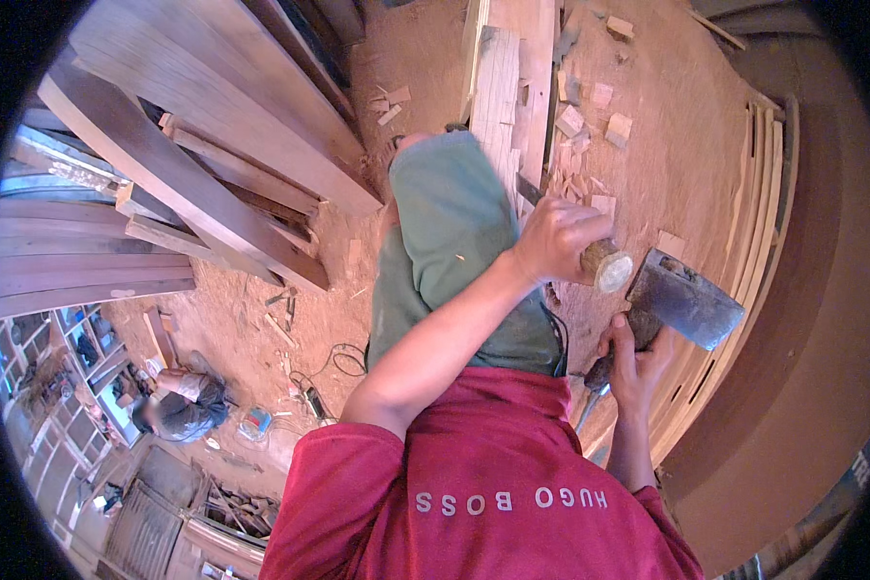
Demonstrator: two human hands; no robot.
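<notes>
My left hand [563, 237] is closed around a chisel [609, 268]. Its round, worn wooden butt points back to the right, and a bit of dark blade shows past the knuckles near a long timber [535, 58]. Whether the blade's tip touches the wood, I cannot tell. My right hand [638, 367] grips a hammer [691, 300] by its dark handle. The heavy, blocky metal head is raised just right of the chisel's butt, apart from it. Pale chips [575, 182] and small cut blocks [569, 121] lie beside the timber. My green-clad leg rests against it.
Long boards [251, 87] and a curved wooden piece [155, 145] lie at the upper left. Stacked planks [759, 203] stand along the right. At the lower left, another person [186, 411] sits low on the ground near a cable [348, 360] and tools.
</notes>
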